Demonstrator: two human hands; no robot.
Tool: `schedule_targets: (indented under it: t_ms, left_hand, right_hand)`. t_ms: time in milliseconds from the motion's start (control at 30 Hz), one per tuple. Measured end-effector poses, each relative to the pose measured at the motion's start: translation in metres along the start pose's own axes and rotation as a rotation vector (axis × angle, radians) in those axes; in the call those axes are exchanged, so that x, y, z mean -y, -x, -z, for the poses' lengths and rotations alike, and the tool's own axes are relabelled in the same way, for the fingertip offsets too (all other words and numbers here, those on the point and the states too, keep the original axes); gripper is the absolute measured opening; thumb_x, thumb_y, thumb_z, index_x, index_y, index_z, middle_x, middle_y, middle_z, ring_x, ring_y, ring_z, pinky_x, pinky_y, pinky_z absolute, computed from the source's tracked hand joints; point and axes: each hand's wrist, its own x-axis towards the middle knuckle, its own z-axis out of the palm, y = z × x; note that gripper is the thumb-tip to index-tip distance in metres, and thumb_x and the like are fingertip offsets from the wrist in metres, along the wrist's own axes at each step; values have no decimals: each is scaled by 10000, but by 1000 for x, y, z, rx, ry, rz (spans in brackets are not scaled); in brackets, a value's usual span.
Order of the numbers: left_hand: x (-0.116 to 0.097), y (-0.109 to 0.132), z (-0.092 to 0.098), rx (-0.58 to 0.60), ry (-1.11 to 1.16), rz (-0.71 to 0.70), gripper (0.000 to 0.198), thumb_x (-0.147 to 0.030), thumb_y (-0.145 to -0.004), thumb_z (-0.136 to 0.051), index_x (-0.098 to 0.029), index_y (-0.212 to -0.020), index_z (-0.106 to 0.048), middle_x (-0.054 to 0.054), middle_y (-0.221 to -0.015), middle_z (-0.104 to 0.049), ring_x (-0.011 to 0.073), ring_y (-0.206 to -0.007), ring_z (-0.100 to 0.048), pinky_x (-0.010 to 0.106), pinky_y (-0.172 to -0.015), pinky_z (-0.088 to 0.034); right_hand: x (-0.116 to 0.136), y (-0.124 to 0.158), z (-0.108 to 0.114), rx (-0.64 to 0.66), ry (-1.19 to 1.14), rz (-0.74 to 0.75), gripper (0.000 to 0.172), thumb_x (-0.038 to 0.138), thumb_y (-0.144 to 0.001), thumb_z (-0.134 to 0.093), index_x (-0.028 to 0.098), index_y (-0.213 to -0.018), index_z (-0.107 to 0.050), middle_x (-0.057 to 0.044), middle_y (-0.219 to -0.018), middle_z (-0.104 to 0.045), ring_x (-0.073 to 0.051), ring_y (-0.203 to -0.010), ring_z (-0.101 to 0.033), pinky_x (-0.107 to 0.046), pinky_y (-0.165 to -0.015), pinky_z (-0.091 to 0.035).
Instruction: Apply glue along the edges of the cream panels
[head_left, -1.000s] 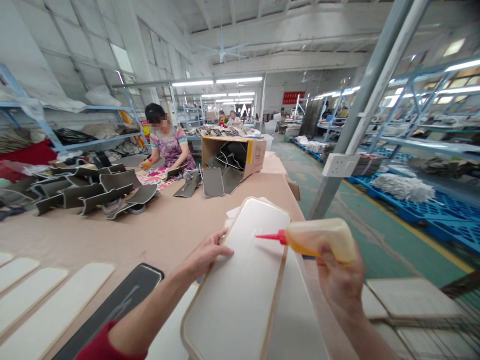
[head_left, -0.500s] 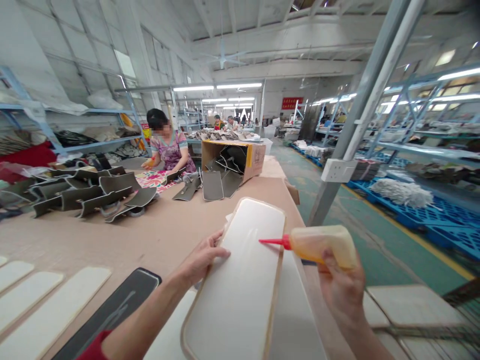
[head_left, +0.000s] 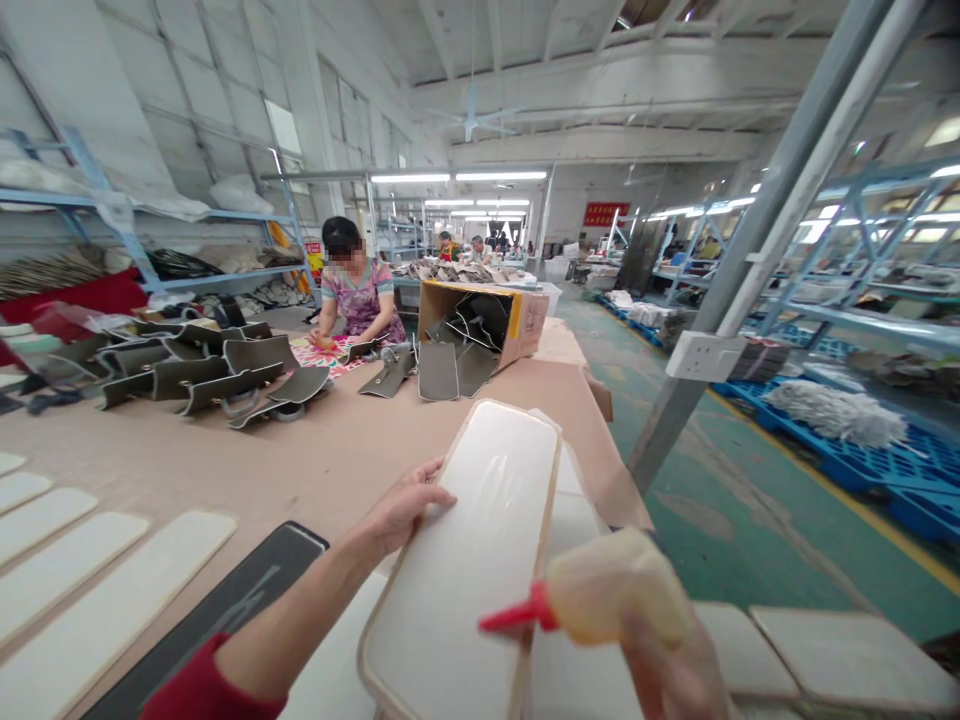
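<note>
My left hand (head_left: 409,508) grips the left edge of a long white panel (head_left: 480,540) with rounded corners and a tan border, thumb on its face. Faint shiny streaks mark the upper part of this panel. In my right hand (head_left: 671,660), blurred by motion, is a squeeze bottle (head_left: 615,585) of yellowish liquid with a red nozzle. The nozzle points left over the panel's lower half; whether it touches the surface I cannot tell. More white sheets lie underneath. Left of my forearm, a dark panel (head_left: 217,625) bears a shiny smear.
Several white panels (head_left: 127,590) lie in a row on the brown-covered table (head_left: 330,450). Grey-green curved pieces (head_left: 202,375) are heaped farther back, near an open carton (head_left: 525,325). A co-worker (head_left: 360,295) sits across the table. A metal post (head_left: 720,300) stands to the right.
My right hand has brought the bottle down and slightly left, from the panel's upper part to its lower half. My left hand keeps its hold. The view has turned slightly left.
</note>
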Motion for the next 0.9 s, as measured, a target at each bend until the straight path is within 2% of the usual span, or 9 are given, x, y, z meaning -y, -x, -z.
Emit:
schedule_targets:
  t_ms: [100,167,233,333,467,633,767,833,900]
  left_hand:
    - [3,-2,1,-4,-14,-15,743,-107,-500,-668,-148,-1234,-567,28,-907,-740,206,-759,-675,272,-646,-518]
    - [5,-1,-1,38,-13,-6,746,-103,-504,-667,-148,-1241,-558,34,-938,-741,210,-774,-679,281,-666,-524]
    - [5,2,-3,76,-4,15,764,-99,-499,-683,-146,-1249,-548,45,-970,-740,215,-784,-683,286,-677,-527]
    - [4,5,-3,141,20,30,802,-110,-493,-739,-140,-1266,-530,70,-1007,-736,223,-793,-688,298,-693,-534]
    - [3,6,4,223,33,68,824,-164,-498,-812,-124,-1269,-525,102,-1029,-730,228,-775,-692,319,-720,-540]
    - [4,4,6,168,23,73,785,-147,-524,-760,-132,-1272,-526,84,-1031,-728,201,-760,-680,297,-715,-534]
    - [6,-1,2,98,-22,4,746,-91,-523,-645,-138,-1260,-538,53,-1013,-727,194,-785,-668,270,-676,-525]
    - [7,-1,-1,96,-44,-19,719,-95,-539,-614,-155,-1253,-548,42,-1020,-722,192,-795,-665,265,-663,-522]
    - [7,2,-6,127,-65,-19,706,-99,-550,-601,-169,-1251,-551,38,-1033,-718,195,-791,-665,270,-651,-522]
  right_hand:
    - [-2,13,-2,-95,-92,-10,707,390,-545,-887,176,-1150,-589,-111,-968,-667,-258,-843,-641,-310,-704,-560]
    - [10,0,-8,-233,-110,109,629,362,-548,-900,152,-1075,-628,-86,-945,-661,-194,-846,-626,-227,-760,-528]
    - [22,-20,-13,-290,-128,212,649,367,-558,-900,188,-1114,-618,-48,-1011,-643,-166,-920,-601,-208,-824,-501]
    - [26,-40,-16,-279,-128,235,665,363,-572,-895,203,-1147,-603,-35,-1029,-630,-162,-945,-589,-216,-840,-497]
    - [10,-40,-14,-245,-118,185,592,358,-611,-871,193,-1113,-606,-34,-1003,-624,-161,-912,-593,-224,-826,-503]
    - [-3,-12,-9,-209,-84,126,554,351,-627,-864,176,-1090,-615,-54,-1016,-644,-176,-904,-608,-205,-768,-514]
    - [-4,14,-6,24,-29,0,758,367,-621,-858,191,-1276,-518,-125,-1146,-622,-248,-900,-625,-299,-739,-547]
    - [5,7,-9,-20,-40,48,745,359,-613,-865,170,-1251,-530,-112,-1089,-635,-222,-874,-623,-280,-761,-538]
    - [16,-15,-16,-192,-92,178,658,342,-584,-886,148,-1136,-587,-63,-960,-641,-172,-845,-606,-208,-771,-511]
